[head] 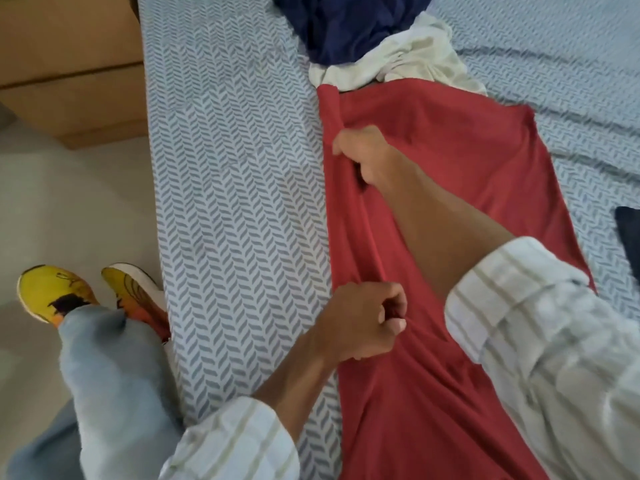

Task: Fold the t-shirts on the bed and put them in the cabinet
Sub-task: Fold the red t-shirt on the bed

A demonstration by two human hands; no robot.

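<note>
A red t-shirt (450,209) is gripped along its left edge by both hands on the bed (235,188).

The red t-shirt is spread on the patterned bedsheet, its left edge gathered into a raised fold. That fold is pinched by the right hand (363,154), higher up the cloth, with the fingers curled round it. Nearer the viewer, the same edge is held by the left hand (363,323), its fingers closed tightly on the bunched fabric. Both forearms are seen coming out of rolled striped sleeves. Beyond the red shirt, a cream garment (405,57) is crumpled against its far end, and a navy garment (346,26) is heaped just behind that. A dark cloth (628,233) is cut off by the right border. Yellow shoes (90,292) are seen on the floor beside the bed, and a wooden cabinet (69,64) stands at the upper left.
</note>
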